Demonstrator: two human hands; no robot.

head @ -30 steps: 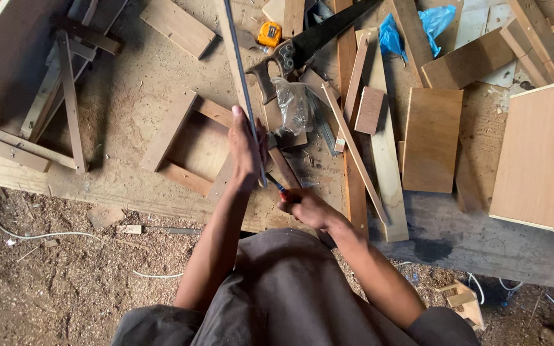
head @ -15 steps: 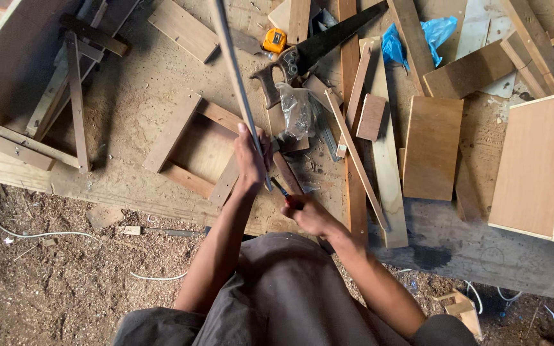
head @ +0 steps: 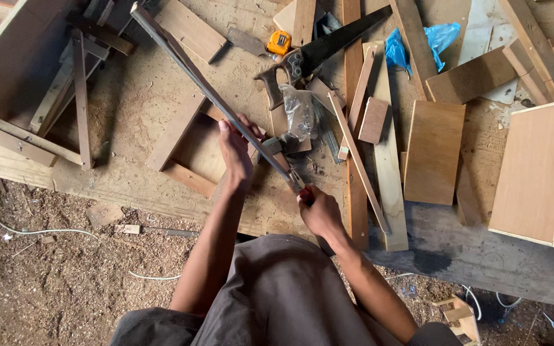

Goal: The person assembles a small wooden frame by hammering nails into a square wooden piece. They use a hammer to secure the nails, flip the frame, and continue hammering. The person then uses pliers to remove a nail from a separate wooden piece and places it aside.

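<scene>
Nearest the camera, the right hand sits at the front edge of the worktop, its fingers wrapped tight round the near end of a long thin strip. A little farther in, the left hand rests on the middle of the same strip, fingers curled over it and pressing it against the wooden frame that lies flat beneath.

The strip has swung in the last second: earlier it ran almost straight away from the person, and now its far end leans well over to the left, reaching toward the top-left corner above the dark stacked slats. The near end has hardly moved, so the right hand acts as the pivot while the left hand steers. The strip now crosses the frame on a diagonal rather than along its side.

Beyond the hands lie a crumpled clear plastic bag and a handsaw, its handle near the bag and its blade pointing up and right. A yellow tape measure sits just beside the saw. Farther right are a flat plywood panel, a blue plastic scrap and a large board at the edge.
</scene>
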